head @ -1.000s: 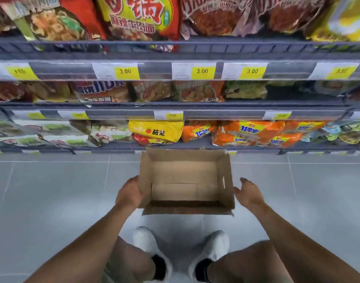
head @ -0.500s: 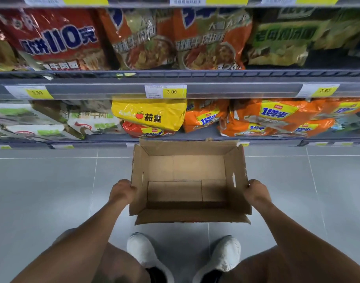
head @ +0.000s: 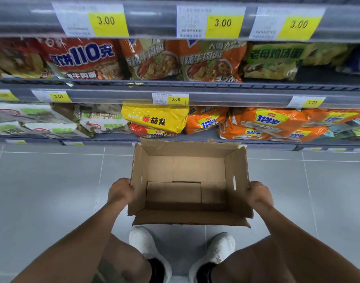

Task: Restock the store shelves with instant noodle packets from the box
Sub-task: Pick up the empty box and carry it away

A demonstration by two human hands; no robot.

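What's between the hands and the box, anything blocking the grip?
Nothing visible. The left hand grips the cardboard box's left wall and the right hand its right wall, both in direct contact. The box interior shows no noodle packets.

fingertips hidden behind box (head: 239, 180) walls | price label (head: 210, 22) small print unreadable

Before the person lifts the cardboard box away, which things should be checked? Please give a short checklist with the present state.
1. Cardboard box holds no packets: ok.
2. Left hand grips left wall: ok.
3. Right hand grips right wall: ok.
4. Near flap hangs open over the white shoes: not ok, may snag.
5. Yellow packet sits fully on the shelf: cannot tell.
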